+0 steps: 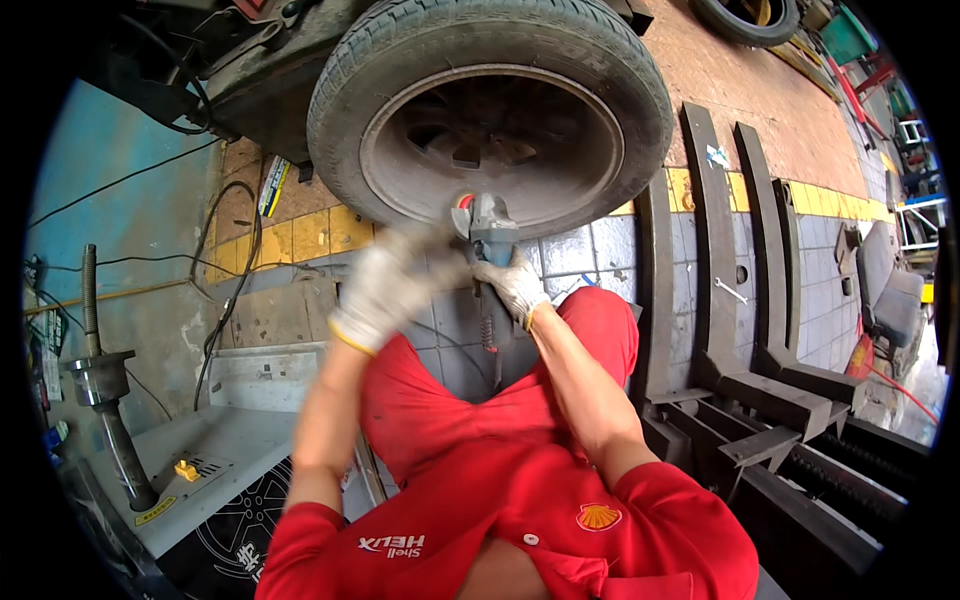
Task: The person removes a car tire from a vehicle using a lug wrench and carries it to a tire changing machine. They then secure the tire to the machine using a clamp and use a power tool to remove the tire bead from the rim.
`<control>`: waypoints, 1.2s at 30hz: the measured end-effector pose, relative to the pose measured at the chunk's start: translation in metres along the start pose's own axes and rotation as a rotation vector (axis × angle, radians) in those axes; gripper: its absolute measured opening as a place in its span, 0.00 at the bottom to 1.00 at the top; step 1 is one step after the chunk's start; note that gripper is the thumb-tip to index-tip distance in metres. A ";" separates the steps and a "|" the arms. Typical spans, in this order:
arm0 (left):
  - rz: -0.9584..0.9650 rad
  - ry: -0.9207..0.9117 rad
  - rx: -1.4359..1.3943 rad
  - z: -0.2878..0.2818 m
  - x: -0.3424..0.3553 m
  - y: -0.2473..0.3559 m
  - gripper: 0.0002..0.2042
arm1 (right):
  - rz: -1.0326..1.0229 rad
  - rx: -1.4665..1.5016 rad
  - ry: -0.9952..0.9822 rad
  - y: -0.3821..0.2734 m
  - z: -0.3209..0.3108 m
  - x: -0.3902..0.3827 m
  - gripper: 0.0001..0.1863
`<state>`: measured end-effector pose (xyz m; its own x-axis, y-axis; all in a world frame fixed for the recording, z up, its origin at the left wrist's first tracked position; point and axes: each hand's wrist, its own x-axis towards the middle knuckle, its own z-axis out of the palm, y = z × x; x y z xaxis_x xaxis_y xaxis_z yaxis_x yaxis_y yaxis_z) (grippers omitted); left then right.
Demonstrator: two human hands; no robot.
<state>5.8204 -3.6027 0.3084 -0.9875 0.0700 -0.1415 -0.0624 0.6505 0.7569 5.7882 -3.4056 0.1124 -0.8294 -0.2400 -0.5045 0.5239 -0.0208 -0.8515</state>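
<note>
My right hand (510, 280), in a pale work glove, grips a blue-and-grey angle grinder (492, 228) with a red disc, held upright at the lower rim of a large wheel. The wheel's tyre (340, 130) rings a dusty metal rim (600, 150) with a dark, spoked centre. My left hand (392, 285), also gloved, is smeared by motion just left of the grinder, so its fingers are unclear. The tool's cord (450, 340) runs down between my red-clad knees.
Black steel beams (715, 260) with a spanner (730, 291) lie at the right, beside a grey seat (893, 285). A machine with a threaded shaft (90, 295) stands lower left. Cables (150, 170) hang along the blue wall. A spare tyre (715, 20) lies at top right.
</note>
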 end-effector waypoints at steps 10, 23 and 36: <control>0.500 0.248 0.523 -0.128 0.223 0.103 0.33 | 0.113 -0.549 0.220 0.002 0.002 0.034 0.44; 0.731 0.420 0.506 -0.040 0.199 0.155 0.39 | 0.228 -0.800 0.443 -0.007 -0.023 0.092 0.43; 0.778 0.034 0.632 0.004 0.205 0.229 0.42 | 0.172 -0.676 0.589 0.042 -0.085 0.066 0.36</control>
<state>5.6041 -3.4363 0.4504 -0.7249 0.6318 0.2745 0.6815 0.7160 0.1517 5.7389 -3.3394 0.0316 -0.8124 0.3507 -0.4659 0.5783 0.5874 -0.5661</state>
